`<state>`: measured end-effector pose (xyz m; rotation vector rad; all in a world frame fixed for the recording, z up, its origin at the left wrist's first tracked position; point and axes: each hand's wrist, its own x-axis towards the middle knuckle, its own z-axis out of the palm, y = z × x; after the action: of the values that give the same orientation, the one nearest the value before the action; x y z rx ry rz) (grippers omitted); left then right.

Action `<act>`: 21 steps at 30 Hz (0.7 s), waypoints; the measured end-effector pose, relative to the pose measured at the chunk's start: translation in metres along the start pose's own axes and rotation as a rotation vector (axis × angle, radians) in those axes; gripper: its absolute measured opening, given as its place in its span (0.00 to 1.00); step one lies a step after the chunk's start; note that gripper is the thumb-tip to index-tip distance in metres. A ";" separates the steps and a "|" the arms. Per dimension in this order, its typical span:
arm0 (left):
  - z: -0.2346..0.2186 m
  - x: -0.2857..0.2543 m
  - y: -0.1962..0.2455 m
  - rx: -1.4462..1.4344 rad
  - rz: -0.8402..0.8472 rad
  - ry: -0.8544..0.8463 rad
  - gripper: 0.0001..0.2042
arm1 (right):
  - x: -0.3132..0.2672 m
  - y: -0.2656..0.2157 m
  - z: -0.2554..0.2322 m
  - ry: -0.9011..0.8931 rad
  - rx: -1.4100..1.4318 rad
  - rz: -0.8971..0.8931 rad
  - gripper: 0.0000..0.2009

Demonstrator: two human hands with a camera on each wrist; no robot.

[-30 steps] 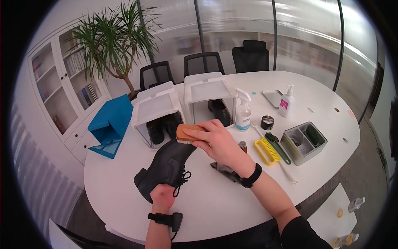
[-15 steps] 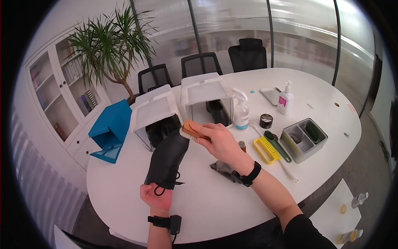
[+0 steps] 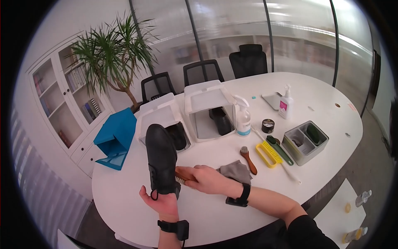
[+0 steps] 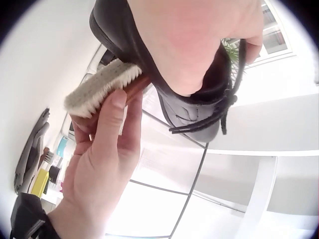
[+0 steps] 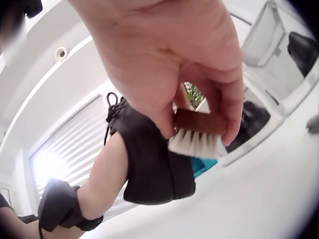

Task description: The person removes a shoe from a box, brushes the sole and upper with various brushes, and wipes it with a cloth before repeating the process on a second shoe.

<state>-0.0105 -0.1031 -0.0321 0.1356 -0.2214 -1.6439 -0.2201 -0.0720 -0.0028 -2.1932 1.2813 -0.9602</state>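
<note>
My left hand [image 3: 164, 204] is pushed into the opening of a black lace-up shoe [image 3: 160, 150]. The thumb sticks out at the side, while the other fingers are hidden inside. The shoe is held up over the table, toe away from me. In my right hand [image 3: 208, 180] is a wooden shoe brush [image 5: 199, 122], pinched between thumb and fingers. Its pale bristles [image 4: 102, 87] stand near the heel end of the shoe in the left wrist view. From the head camera the brush overlaps the shoe's right side.
Two white shoe boxes [image 3: 209, 93] holding dark shoes stand behind, beside a blue folded box [image 3: 116, 128]. To the right lie a grey cloth [image 3: 235, 171], a small wooden brush [image 3: 248, 159], a yellow brush [image 3: 268, 154], a spray bottle [image 3: 243, 120] and a metal tin [image 3: 306, 143].
The shoe has swung from slanting right to nearly straight ahead, toe raised. My right hand has brought the brush from the toe back to the heel end, uncovering the small wooden brush and cloth.
</note>
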 end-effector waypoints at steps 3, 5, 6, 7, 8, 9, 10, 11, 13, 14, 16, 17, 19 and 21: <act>-0.002 0.000 0.004 -0.208 -0.106 -0.069 0.35 | 0.003 0.007 0.018 0.198 -0.003 0.064 0.28; 0.001 0.000 0.005 -0.229 -0.064 0.025 0.34 | 0.007 0.008 0.019 0.128 0.481 0.303 0.28; 0.002 -0.003 0.005 -0.214 -0.099 -0.002 0.34 | 0.009 0.004 0.016 0.115 0.526 0.369 0.28; 0.005 -0.006 0.004 -0.199 -0.137 -0.028 0.34 | 0.012 0.000 0.018 0.105 0.522 0.367 0.28; 0.009 -0.009 0.003 -0.168 -0.171 -0.088 0.30 | 0.015 -0.005 0.022 0.229 0.889 0.379 0.29; 0.005 -0.009 0.003 -0.174 -0.165 -0.080 0.30 | 0.016 -0.007 0.026 0.357 1.256 0.389 0.30; 0.000 -0.007 0.003 -0.229 -0.218 -0.121 0.30 | 0.018 0.007 0.031 0.306 1.340 0.349 0.30; -0.003 -0.006 0.002 -0.284 -0.273 -0.165 0.29 | 0.018 0.009 0.030 0.301 1.336 0.356 0.30; -0.004 -0.011 0.000 -0.266 -0.294 -0.144 0.27 | 0.019 0.013 0.023 0.192 1.235 0.280 0.30; -0.002 -0.014 -0.002 -0.240 -0.320 -0.128 0.26 | 0.019 0.017 0.022 0.156 1.242 0.299 0.29; 0.006 -0.017 -0.012 -0.167 -0.340 -0.138 0.25 | 0.016 0.021 0.022 0.143 1.361 0.280 0.29; 0.012 -0.019 -0.016 -0.090 -0.362 -0.145 0.24 | 0.013 0.023 0.022 0.130 1.485 0.259 0.28; 0.023 -0.025 -0.019 -0.047 -0.374 -0.137 0.21 | 0.010 0.040 0.024 0.122 1.463 0.277 0.27; 0.027 -0.029 -0.020 0.327 -0.310 -0.121 0.22 | 0.008 0.048 0.025 0.157 1.471 0.270 0.27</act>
<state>-0.0338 -0.0706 -0.0116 0.3328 -0.5861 -1.9160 -0.2266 -0.1018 -0.0482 -0.7910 0.4871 -1.3210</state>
